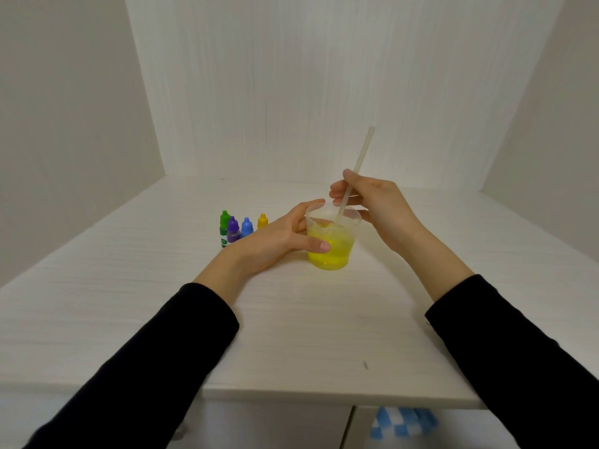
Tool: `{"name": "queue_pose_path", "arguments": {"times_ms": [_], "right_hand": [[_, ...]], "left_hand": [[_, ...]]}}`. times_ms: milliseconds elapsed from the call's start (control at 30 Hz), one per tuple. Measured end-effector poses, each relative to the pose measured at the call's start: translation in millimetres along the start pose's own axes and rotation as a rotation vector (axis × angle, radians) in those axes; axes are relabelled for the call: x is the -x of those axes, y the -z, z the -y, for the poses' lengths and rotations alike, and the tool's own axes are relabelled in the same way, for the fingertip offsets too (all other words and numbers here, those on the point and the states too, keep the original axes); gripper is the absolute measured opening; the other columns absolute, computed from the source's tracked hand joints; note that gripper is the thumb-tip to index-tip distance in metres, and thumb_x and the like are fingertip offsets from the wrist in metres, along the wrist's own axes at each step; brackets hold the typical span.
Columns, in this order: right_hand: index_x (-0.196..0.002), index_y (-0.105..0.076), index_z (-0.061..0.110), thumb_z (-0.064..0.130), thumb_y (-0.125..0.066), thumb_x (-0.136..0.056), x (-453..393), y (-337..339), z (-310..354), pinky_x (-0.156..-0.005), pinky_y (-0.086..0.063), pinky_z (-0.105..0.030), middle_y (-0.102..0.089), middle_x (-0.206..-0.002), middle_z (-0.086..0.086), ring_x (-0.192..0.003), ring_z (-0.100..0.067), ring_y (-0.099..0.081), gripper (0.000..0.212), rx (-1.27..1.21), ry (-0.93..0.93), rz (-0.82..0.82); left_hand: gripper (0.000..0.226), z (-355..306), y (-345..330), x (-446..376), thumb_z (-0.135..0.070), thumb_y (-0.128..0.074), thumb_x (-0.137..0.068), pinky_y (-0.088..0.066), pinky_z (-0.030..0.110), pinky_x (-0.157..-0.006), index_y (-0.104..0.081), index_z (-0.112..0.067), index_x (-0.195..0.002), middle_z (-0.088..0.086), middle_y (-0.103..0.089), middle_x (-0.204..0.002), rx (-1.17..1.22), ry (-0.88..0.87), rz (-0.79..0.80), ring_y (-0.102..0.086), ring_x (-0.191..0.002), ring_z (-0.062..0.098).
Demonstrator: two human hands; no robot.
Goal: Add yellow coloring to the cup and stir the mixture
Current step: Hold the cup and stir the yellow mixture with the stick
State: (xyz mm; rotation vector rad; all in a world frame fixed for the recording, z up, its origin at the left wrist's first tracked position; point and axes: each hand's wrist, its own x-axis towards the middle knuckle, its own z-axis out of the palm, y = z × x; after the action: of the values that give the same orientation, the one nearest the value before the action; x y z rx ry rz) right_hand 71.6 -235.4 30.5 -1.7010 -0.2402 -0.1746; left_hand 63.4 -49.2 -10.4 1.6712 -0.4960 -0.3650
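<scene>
A: What does the right hand do?

B: It pinches a pale stirring stick between thumb and fingers. The stick leans to the right, its lower end in the cup. The wrist is bent inward over the rim.

A: And the left hand?

B: It grips the cup from the left side, thumb on the near wall, I think to keep it steady during stirring. The forearm lies low on the white surface.

A: Where is the cup?

B: At the middle of the surface, with yellow liquid inside. The yellow bottle stands behind, near the blue bottle, purple bottle and green bottle.
</scene>
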Motion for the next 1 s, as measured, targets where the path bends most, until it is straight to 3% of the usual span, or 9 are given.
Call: {"name": "queue_pose_path", "arguments": {"times_ms": [133, 333, 433, 633, 767, 1000], "right_hand": [[-0.096, -0.072, 0.014, 0.039, -0.056, -0.092, -1, 2, -1, -0.07, -0.053, -0.024, -0.074, -0.089, -0.001, -0.084, -0.014, -0.071, 0.03, -0.017, 0.016, -0.012], [-0.087, -0.071, 0.014, 0.027, -0.06, -0.091, -1, -1, -5, -0.072, -0.054, -0.026, -0.074, -0.084, -0.001, -0.075, -0.011, -0.068, 0.018, 0.018, -0.006, 0.004], [-0.093, -0.067, 0.018, 0.023, -0.06, -0.091, -1, -4, -6, -0.07, -0.055, -0.026, -0.073, -0.084, 0.002, -0.076, -0.012, -0.069, 0.009, -0.015, -0.021, 0.017], [-0.112, -0.065, 0.013, 0.022, -0.057, -0.093, -1, -4, -7, -0.071, -0.055, -0.025, -0.072, -0.088, 0.002, -0.079, -0.014, -0.069, 0.023, -0.003, -0.01, 0.02], [-0.096, -0.07, 0.014, 0.035, -0.058, -0.091, 0, -6, -9, -0.075, -0.054, -0.03, -0.074, -0.089, -0.002, -0.082, -0.017, -0.071, 0.024, 0.012, -0.028, 0.007], [-0.094, -0.071, 0.016, 0.056, -0.047, -0.091, -2, -13, -16, -0.069, -0.048, -0.026, -0.075, -0.078, 0.001, -0.073, -0.013, -0.071, 0.046, 0.09, -0.041, -0.059]], "left_hand": [[0.09, 0, 0, -1, -0.016, -0.075, -0.071, -0.046, 0.032, -0.102, -0.029, -0.031, -0.147, -0.002, -0.056, -0.136, -0.01, 0.0, 0.012, -0.058, -0.121, 0.013], [0.086, 1, 0, 0, -0.007, -0.072, -0.074, -0.047, 0.031, -0.101, -0.031, -0.027, -0.147, -0.001, -0.056, -0.137, 0.01, -0.026, 0.038, -0.056, -0.123, 0.013], [0.084, 0, -1, 1, -0.006, -0.072, -0.073, -0.05, 0.027, -0.096, -0.034, -0.028, -0.145, -0.002, -0.058, -0.135, 0.017, -0.046, 0.048, -0.058, -0.121, 0.012], [0.088, 2, 0, 0, -0.01, -0.074, -0.072, -0.045, 0.036, -0.104, -0.032, -0.028, -0.147, 0.001, -0.058, -0.136, 0.011, -0.044, 0.021, -0.057, -0.123, 0.015], [0.086, 4, 1, -2, -0.012, -0.076, -0.071, -0.048, 0.031, -0.099, -0.034, -0.031, -0.144, -0.001, -0.058, -0.135, 0.001, -0.048, 0.023, -0.057, -0.122, 0.014], [0.087, 4, 0, 0, -0.015, -0.076, -0.07, -0.052, 0.022, -0.087, -0.031, -0.033, -0.143, -0.003, -0.06, -0.13, -0.012, -0.039, -0.005, -0.062, -0.114, 0.009]]}}
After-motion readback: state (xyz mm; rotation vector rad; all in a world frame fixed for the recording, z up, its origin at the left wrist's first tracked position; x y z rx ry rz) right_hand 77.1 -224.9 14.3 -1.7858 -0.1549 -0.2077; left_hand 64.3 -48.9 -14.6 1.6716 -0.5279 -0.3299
